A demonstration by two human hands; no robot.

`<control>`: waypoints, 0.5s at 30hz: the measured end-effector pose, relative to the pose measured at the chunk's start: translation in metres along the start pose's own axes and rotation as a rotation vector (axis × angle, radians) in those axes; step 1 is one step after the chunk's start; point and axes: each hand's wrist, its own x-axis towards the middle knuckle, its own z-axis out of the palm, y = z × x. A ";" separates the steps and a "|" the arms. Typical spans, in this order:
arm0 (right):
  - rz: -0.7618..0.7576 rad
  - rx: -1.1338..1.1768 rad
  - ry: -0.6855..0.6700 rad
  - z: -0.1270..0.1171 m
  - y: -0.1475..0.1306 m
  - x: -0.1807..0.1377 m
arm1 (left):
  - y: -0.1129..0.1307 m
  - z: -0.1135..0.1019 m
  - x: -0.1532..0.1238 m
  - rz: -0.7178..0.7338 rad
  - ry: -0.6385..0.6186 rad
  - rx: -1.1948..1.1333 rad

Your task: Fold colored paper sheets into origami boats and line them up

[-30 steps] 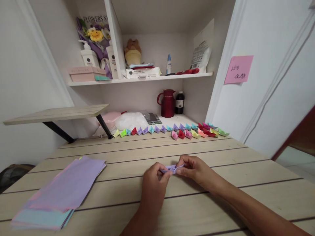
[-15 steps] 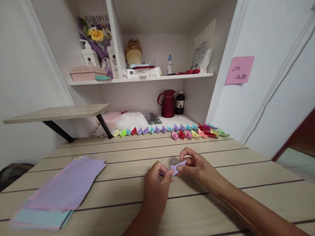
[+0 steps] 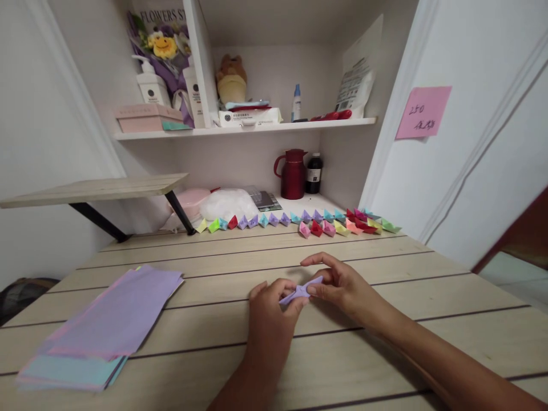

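A small folded piece of purple paper (image 3: 301, 290), long and pointed at its ends, is held just above the wooden table between both hands. My left hand (image 3: 274, 305) pinches its left part between thumb and fingers. On the right end, my right hand (image 3: 338, 282) grips it with the thumb in front, its index finger stretched out above. Beyond the hands, along the table's back edge, stand several folded paper boats (image 3: 317, 228) in many colours, in rows. To the left lies a stack of coloured paper sheets (image 3: 124, 314), purple on top and light blue below.
A small raised wooden shelf (image 3: 98, 188) on black legs stands at the back left. Behind the boats, a dark red jug (image 3: 293, 174) and a dark bottle (image 3: 314, 173) stand in the cabinet. A pink note (image 3: 423, 112) sticks to the right wall.
My left fingers have shifted on the purple paper, and more of its length shows. My right index finger has straightened out to the left. The view has tilted slightly.
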 end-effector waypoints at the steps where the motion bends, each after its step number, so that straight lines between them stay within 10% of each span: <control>1: 0.004 -0.007 -0.014 0.001 -0.001 -0.001 | 0.001 0.000 0.000 -0.018 -0.010 -0.022; 15: -0.003 0.109 0.035 0.008 0.000 0.004 | 0.003 -0.007 0.002 -0.311 -0.032 -0.575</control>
